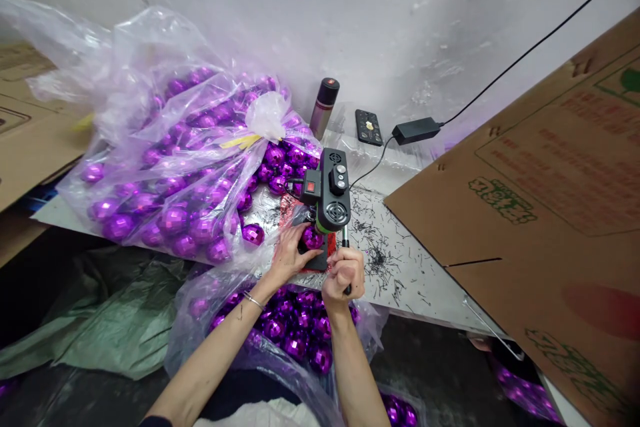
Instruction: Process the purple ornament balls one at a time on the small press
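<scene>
My left hand (291, 252) grips a shiny purple mirror-faceted ball (313, 237) between thumb and fingers, right under the head of a small black bench machine (334, 190). The machine has round vents, silver knobs and a red switch (311, 186) on its side. Wrapped around the black-gripped lever (346, 240) at the machine's right is my right hand (344, 275), its fingers curled closed. Beneath the ball lies the machine's dark base plate (317, 261), with red material showing around it. Where the ball meets the machine head is partly hidden.
A clear plastic bag (165, 140) full of purple balls stands left; another open bag (295, 327) of balls hangs at the front edge. Black shavings (385, 260) litter the table. Behind are a bottle (325, 107), phone (369, 127) and power adapter (416, 130). Cardboard box (540, 213) at right.
</scene>
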